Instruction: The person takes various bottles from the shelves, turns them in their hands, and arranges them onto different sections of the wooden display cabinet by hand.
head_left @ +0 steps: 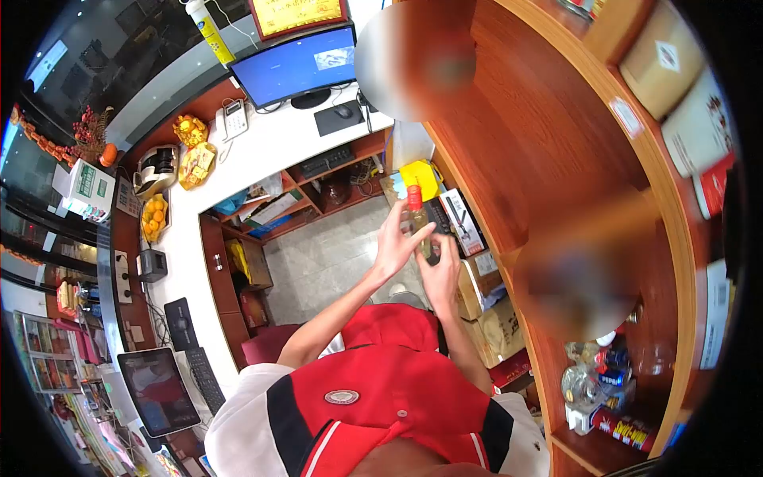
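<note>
A small clear glass bottle (420,223) with a red cap (414,196) is held upright-looking, slightly tilted, in front of my body. My left hand (397,245) is closed around its left side, thumb across the front. Lower down, my right hand (440,272) has its fingers closed on the bottle's base, which is partly covered by them. Behind the bottle are a yellow item (421,178) and a white box with dark print (462,220).
To my right rises a wooden shelf unit (548,119) with bottles and cans on a low shelf. A white counter (262,151) curves along the left and front, bearing a monitor (298,67), a telephone (232,119) and a tablet-like screen (159,392). Cardboard boxes (470,290) stand beside my right hand.
</note>
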`<state>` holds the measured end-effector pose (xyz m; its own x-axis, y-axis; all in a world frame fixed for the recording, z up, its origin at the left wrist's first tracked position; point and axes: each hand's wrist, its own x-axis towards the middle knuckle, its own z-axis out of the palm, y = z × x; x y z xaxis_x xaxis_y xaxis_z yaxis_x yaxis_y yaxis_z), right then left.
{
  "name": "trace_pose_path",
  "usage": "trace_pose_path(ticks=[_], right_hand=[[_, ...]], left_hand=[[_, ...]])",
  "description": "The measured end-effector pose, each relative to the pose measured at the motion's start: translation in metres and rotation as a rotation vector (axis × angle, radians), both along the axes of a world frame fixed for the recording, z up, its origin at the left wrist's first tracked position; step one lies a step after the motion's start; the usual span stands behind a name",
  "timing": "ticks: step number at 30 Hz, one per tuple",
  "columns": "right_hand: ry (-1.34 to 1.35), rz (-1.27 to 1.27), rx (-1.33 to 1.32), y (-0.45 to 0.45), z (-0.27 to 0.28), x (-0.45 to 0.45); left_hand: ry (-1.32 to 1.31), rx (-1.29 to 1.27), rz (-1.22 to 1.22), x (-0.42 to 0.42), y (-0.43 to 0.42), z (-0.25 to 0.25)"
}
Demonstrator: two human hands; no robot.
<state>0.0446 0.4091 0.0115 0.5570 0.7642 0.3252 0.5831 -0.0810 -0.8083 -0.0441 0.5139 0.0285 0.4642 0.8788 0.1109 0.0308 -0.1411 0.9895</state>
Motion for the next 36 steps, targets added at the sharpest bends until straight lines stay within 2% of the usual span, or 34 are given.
trace_pose_path(ticks=[1,4,7,15,20,25,31,33,36], right_hand=[[-0.023,-0.010,-0.011,0.018,0.003,0.010],[-0.053,-0.064,-0.017,0.074,0.011,0.040],[-0.068,-0.103,-0.026,0.133,0.012,0.074],[-0.064,-0.250,-0.060,0.298,-0.002,0.138],[-0.151,-0.376,-0.071,0.386,-0.013,0.170],[-0.084,-0.422,-0.074,0.436,-0.026,0.195],[-0.062,-0.490,-0.068,0.467,-0.041,0.210],[-0.048,-0.524,-0.087,0.475,-0.040,0.213],[-0.011,-0.530,-0.058,0.485,-0.041,0.219]], left_hand=[[0.006,-0.004,0.006,0.010,0.017,0.002],[0.115,0.276,0.039,0.044,0.072,0.009],[0.109,0.324,0.044,0.077,0.125,0.024],[0.165,0.435,0.042,0.156,0.281,0.006],[0.062,0.473,0.021,0.202,0.360,-0.011],[0.139,0.470,-0.007,0.232,0.403,-0.018],[0.099,0.641,0.017,0.247,0.432,-0.022],[0.196,0.480,-0.066,0.248,0.437,-0.018],[0.143,0.440,-0.114,0.257,0.447,-0.020]])
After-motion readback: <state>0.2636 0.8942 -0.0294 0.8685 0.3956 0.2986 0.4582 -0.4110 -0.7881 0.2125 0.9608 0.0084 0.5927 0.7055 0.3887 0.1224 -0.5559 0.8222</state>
